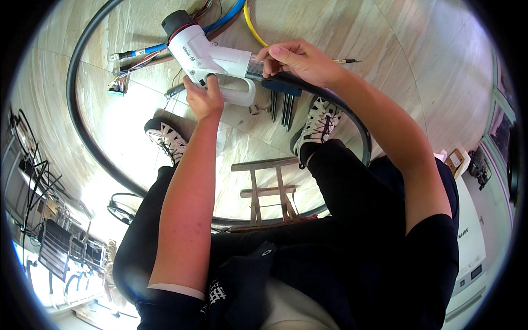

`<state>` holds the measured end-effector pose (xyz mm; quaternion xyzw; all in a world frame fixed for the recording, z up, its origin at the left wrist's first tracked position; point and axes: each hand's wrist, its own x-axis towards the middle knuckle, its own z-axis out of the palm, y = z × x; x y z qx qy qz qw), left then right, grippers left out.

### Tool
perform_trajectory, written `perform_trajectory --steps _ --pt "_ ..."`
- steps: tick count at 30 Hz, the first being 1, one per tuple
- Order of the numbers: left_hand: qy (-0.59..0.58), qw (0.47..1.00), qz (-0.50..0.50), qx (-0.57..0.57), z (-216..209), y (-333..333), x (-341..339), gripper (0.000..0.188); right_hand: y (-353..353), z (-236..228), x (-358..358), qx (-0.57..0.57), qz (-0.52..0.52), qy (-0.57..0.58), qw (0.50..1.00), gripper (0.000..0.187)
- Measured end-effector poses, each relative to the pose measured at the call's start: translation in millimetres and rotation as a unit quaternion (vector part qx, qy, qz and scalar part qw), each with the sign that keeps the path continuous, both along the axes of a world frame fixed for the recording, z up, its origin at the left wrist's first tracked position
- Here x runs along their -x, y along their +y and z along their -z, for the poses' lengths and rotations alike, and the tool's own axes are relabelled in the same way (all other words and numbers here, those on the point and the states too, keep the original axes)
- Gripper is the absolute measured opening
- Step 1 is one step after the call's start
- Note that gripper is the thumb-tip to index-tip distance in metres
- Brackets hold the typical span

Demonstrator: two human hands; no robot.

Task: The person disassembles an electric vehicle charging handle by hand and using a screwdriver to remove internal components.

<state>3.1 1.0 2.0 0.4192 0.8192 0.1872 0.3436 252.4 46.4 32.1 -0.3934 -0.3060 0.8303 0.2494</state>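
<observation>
A white electric-vehicle charging gun (pixel 228 59) with a black cap (pixel 176 22) on its nose is held out above the floor, nose toward the far left. My left hand (pixel 204 100) is closed round its looped grip, thumb by a black button. At the gun's rear, a grey ribbed collar (pixel 254 70) meets a thick black cable (pixel 82 121). My right hand (pixel 297 60) is beside this collar, fingers curled and thumb bent in against them. Whatever those fingers pinch is hidden.
Blue cable (pixel 224 21), yellow cable (pixel 250 25) and thin wires with connectors lie on the tiled floor beyond the gun. A dark tool set (pixel 283 104) sits near my right shoe (pixel 319 124). The black cable loops round a wooden stool (pixel 264 165). Metal chairs (pixel 55 250) stand left.
</observation>
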Motion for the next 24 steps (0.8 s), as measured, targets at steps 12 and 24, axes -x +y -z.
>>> perform_trajectory --steps 12,24 --pt "0.004 0.999 0.012 -0.035 3.2 -1.8 2.2 0.049 7.8 -19.5 5.1 -0.053 -0.077 -0.160 0.983 0.037" --pt "-0.027 1.000 0.004 -0.006 -3.8 1.1 -0.3 0.061 -12.9 -30.5 11.4 -0.255 -0.017 -0.255 0.933 0.027"
